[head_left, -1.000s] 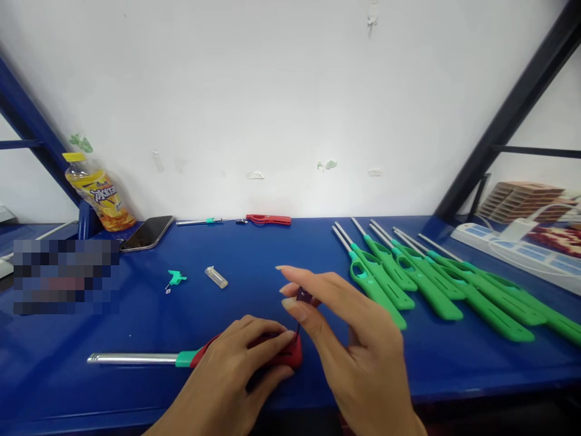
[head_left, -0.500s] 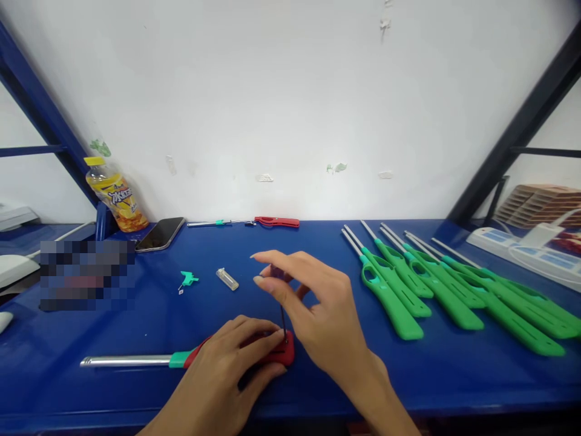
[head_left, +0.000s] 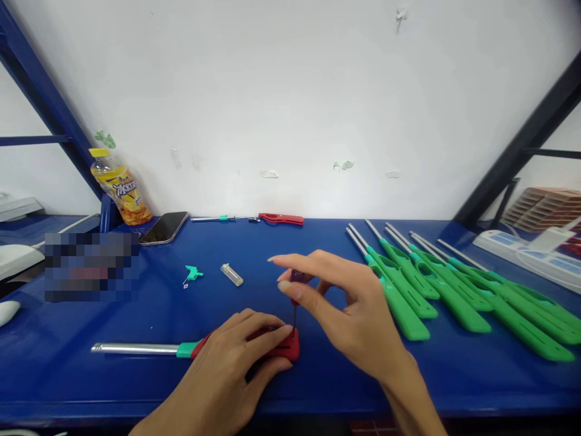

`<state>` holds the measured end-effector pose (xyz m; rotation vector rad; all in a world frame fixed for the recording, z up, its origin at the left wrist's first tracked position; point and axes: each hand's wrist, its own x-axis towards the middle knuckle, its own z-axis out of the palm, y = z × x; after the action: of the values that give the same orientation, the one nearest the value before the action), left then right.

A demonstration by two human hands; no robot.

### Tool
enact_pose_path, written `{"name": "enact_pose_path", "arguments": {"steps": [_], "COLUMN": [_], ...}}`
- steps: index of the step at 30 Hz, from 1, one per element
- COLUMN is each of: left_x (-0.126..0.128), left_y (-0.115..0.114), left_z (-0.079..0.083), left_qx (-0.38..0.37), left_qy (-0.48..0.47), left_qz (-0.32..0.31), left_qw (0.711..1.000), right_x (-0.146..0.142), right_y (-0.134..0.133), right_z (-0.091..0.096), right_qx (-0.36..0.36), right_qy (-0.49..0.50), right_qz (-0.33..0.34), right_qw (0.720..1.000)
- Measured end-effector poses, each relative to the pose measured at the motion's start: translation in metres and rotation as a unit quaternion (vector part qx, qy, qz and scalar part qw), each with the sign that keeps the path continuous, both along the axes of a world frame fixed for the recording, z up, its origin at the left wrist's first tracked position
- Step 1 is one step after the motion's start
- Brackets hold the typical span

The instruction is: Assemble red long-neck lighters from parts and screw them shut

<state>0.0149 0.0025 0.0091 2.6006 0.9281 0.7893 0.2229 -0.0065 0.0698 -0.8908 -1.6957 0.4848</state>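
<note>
far left, at the back edge of the worktop (head_left: 136,315), a bottle (head_left: 120,188) leans against the frame and a phone (head_left: 164,228) lies flat beside it, both well clear of our hands. nearer the middle sit two loose bits, a green part (head_left: 193,274) and a clear part (head_left: 232,275). they're apart from each other but within easy reach, as if set aside on purpose. behind them, along the back edge, lies a back lighter (head_left: 272,218).

now the front edge. the lighter (head_left: 136,349) lies on its side, metal tube pointing left, red handle under our left hand (head_left: 236,363). the fingers are spread over the handle and pressed down on it. we'd say that pins it flat so it can't roll or slide.

just right of that, the screwdriver (head_left: 294,312) stands nearly upright with its tip on the right end of the handle. our right hand (head_left: 349,309) pinches its dark cap between thumb and fingertips. the forefinger is stretched out above and the other fingers are curled loosely. a light fingertip grip like that suits twirling a thin tool.

further right, a row of green lighters (head_left: 445,290) lies side by side, tubes towards the back edge and handles towards us, some touching. the tidy fan looks like a sorted batch. past the right edge, a power strip (head_left: 526,254) and some stacked trays (head_left: 540,206) sit on the next surface.
</note>
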Motion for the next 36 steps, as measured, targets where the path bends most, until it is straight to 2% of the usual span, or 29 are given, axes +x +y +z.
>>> {"name": "enact_pose_path", "arguments": {"steps": [4,11,15,23,26,29,36], "left_x": [0.0017,0.0022,0.0019,0.0018,0.0008,0.0000,0.0015], "left_y": [0.0010,0.0011,0.0009,0.0026,0.0027,0.0024,0.0002], "left_z": [0.0013,0.0050,0.0053,0.0036,0.0026,0.0025,0.0070], "left_qx": [-0.001,-0.013,-0.010,-0.010,0.002,0.013,-0.016], "left_qy": [0.005,0.004,-0.001,0.003,-0.001,-0.005,0.019], "left_qz": [0.004,0.008,0.004,0.004,0.001,0.007,0.009], "left_qw": [1.000,1.000,1.000,1.000,1.000,1.000,1.000], "right_x": [0.0012,-0.0020,-0.0015,-0.0009,-0.0024,-0.0030,0.0014], "right_y": [-0.0003,0.0066,0.0057,0.0006,0.0024,0.0033,0.0003], "right_z": [0.0004,-0.0024,-0.0012,0.0040,0.0006,-0.0017,0.0026], "right_qx": [-0.011,0.014,0.028,0.001,-0.018,-0.005,-0.033], "right_qy": [-0.009,-0.003,-0.003,0.033,0.038,0.029,0.021], "right_qz": [0.018,-0.017,-0.015,0.101,0.077,0.043,0.076], "right_qw": [1.000,1.000,0.999,0.994,0.996,0.999,0.996]}}
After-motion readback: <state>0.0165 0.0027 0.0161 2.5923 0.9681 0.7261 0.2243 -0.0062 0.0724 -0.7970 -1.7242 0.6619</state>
